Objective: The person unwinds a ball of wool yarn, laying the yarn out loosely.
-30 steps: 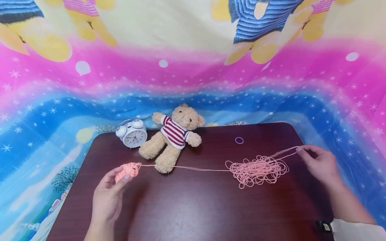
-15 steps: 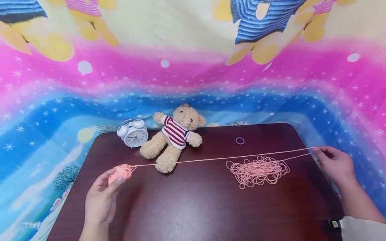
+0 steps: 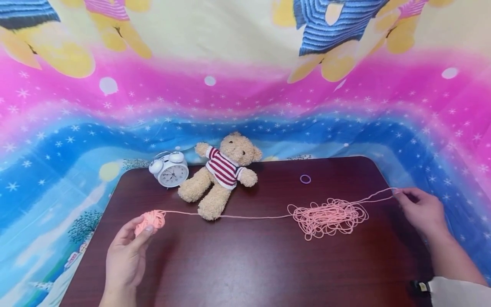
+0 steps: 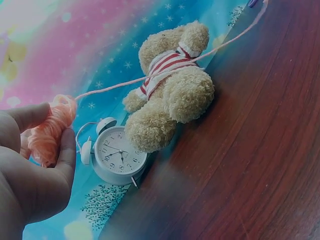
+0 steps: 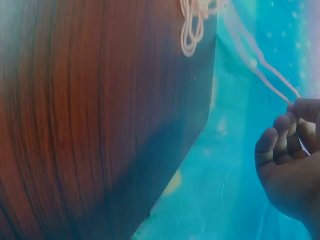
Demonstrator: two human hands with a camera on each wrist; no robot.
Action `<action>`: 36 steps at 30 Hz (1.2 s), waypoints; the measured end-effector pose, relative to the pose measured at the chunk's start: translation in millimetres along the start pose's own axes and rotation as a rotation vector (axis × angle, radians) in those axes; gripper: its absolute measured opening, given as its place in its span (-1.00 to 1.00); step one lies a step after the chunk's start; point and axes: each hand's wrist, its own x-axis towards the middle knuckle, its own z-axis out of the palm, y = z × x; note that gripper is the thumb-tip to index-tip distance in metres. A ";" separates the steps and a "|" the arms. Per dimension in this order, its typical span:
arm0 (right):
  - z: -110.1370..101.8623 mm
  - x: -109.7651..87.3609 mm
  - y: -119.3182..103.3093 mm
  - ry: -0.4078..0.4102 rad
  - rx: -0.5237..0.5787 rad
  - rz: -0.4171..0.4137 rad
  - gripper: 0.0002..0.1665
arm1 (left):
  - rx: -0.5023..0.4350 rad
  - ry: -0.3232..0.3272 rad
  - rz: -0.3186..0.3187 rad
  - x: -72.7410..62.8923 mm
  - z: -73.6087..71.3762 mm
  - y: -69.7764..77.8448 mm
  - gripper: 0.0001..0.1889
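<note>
The thumb and fingers of the left hand (image 3: 124,256) pinch a small ball of wound peach-pink yarn (image 3: 154,220), held up above the left part of the dark red-brown wood-grain table (image 3: 249,260). The thumb and forefinger of the right hand (image 3: 423,211) meet on a doubled peach-pink strand (image 5: 272,86) at the table's right edge, the other fingers loosely bent. A single slack strand (image 3: 253,217) runs from the ball, crossing in front of one foot of a tan plush teddy bear (image 3: 222,168), to a loose, flattened pile of looped yarn (image 3: 330,217) lying on the table toward its right edge; the doubled strand leaves the pile's right end. The bear, in a red-and-white striped shirt, reclines at the far edge, left of its middle. Just beside its other foot, near the far left corner, stands a round white twin-bell alarm clock (image 3: 171,175). A thin purple ring (image 3: 301,179) lies near the far edge, between bear and far right corner. A black band (image 3: 421,286) circles the right wrist below a pale sleeve (image 3: 456,292). Past the far edge hangs a pink-and-blue cloth (image 3: 238,102) printed with snowflakes.
</note>
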 end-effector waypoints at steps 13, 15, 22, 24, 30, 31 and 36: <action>48.1 -25.3 -53.5 -0.041 0.012 -0.296 -0.73 | 0.031 -0.067 -0.008 -3.0 7.9 -8.2 -0.68; 56.1 -29.8 -62.0 -0.063 0.013 -0.346 -0.80 | 0.023 -0.078 -0.006 -3.5 9.6 -9.6 -0.68; 83.1 -43.0 -88.3 -0.141 -0.014 -0.534 -0.93 | 0.038 -0.096 -0.022 -3.1 16.3 -13.0 -0.68; 88.8 -45.5 -94.4 -0.160 -0.020 -0.558 -0.91 | 0.049 -0.103 -0.031 -2.7 18.1 -14.3 -0.68; 98.5 -48.6 -109.8 -0.190 -0.020 -0.587 -0.91 | 0.070 -0.102 -0.050 -3.5 23.1 -18.5 -0.69; 99.6 -48.8 -111.8 -0.191 -0.022 -0.595 -0.91 | 0.072 -0.103 -0.050 -3.7 23.7 -19.2 -0.69; 106.1 -48.8 -119.9 -0.207 -0.030 -0.658 -0.88 | 0.065 -0.127 -0.042 -4.7 26.5 -22.8 -0.68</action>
